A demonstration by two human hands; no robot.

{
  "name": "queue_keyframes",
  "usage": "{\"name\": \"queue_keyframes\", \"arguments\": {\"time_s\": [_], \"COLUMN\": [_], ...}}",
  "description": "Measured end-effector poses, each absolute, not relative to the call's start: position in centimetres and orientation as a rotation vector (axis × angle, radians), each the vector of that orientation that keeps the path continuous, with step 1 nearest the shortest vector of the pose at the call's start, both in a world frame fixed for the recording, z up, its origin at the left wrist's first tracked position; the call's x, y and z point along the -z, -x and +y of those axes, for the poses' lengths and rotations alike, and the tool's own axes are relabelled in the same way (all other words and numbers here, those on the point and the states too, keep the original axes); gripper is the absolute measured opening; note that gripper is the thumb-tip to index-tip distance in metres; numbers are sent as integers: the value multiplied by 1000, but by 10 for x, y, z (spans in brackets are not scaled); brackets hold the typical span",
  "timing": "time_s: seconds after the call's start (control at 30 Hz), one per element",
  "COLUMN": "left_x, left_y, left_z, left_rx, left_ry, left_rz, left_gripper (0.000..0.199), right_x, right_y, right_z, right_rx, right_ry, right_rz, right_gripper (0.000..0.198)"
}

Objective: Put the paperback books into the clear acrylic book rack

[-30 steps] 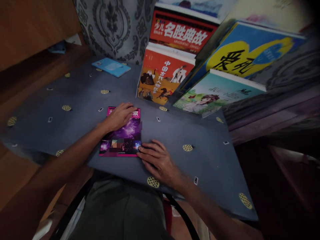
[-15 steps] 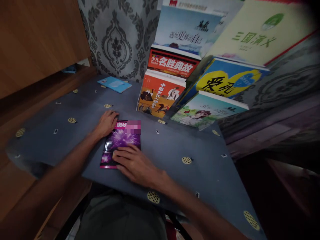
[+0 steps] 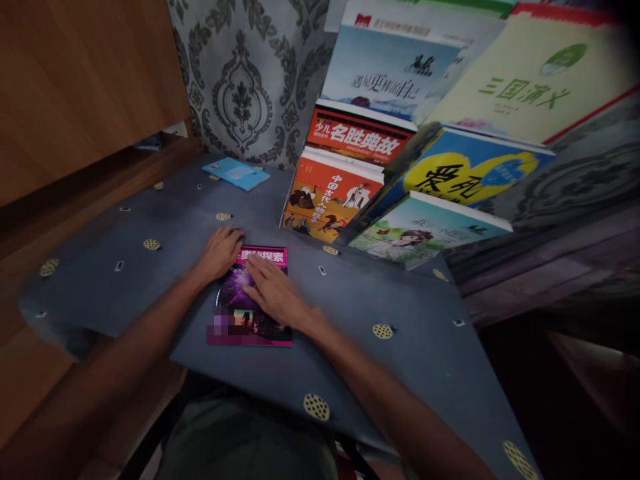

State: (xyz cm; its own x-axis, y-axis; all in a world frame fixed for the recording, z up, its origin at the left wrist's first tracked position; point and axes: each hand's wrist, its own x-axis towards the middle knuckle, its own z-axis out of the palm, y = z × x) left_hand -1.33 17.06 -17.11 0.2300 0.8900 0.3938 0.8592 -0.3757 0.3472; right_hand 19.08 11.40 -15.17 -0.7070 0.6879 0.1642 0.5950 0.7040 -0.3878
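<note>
Purple book [image 3: 250, 320] lies flat on the blue counter [image 3: 400, 307], near its front edge. Left hand [image 3: 220, 252] sits at the book's top-left corner, grip loosely curled on the counter beside the cover, fingertips touching its edge. Right hand [image 3: 275, 293] rests palm-down on the book's upper half, grip spread flat, pinching nothing. Behind the book: orange book [image 3: 327, 200] standing in a stack of leaning books. Far behind-left of the book: light-blue booklet [image 3: 236, 173], flat.
</note>
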Motion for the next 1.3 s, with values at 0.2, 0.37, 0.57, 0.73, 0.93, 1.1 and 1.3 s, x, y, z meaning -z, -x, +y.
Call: {"name": "queue_keyframes", "arguments": {"time_s": [0.2, 0.37, 0.57, 0.73, 0.93, 1.1, 1.3], "left_x": [168, 164, 156, 145, 116, 99, 100], "left_y": [12, 9, 8, 12, 19, 25, 32], "left_z": [169, 163, 140, 122, 113, 107, 108], "left_rx": [-838, -836, -990, -1296, -1351, -1245, -1145], "left_ry": [-2393, -2383, -2133, -1317, -667, -573, -541], "left_rz": [1724, 1808, 1832, 1530, 1311, 1288, 1233], "left_gripper": [35, 32, 30, 29, 21, 15, 15], "right_x": [150, 146, 145, 146, 145, 143, 151], "right_y": [-195, -193, -192, -192, -192, -192, -194], "right_z": [130, 123, 120, 121, 119, 119, 122], "right_rx": [-404, -384, -356, -364, -367, -380, -401], "right_ry": [1381, 1540, 1551, 1549, 1540, 1545, 1509], "right_rz": [-2441, -2362, -2354, -2341, -2338, -2330, -2271], "right_gripper": [63, 65, 64, 63, 63, 64, 64]}}
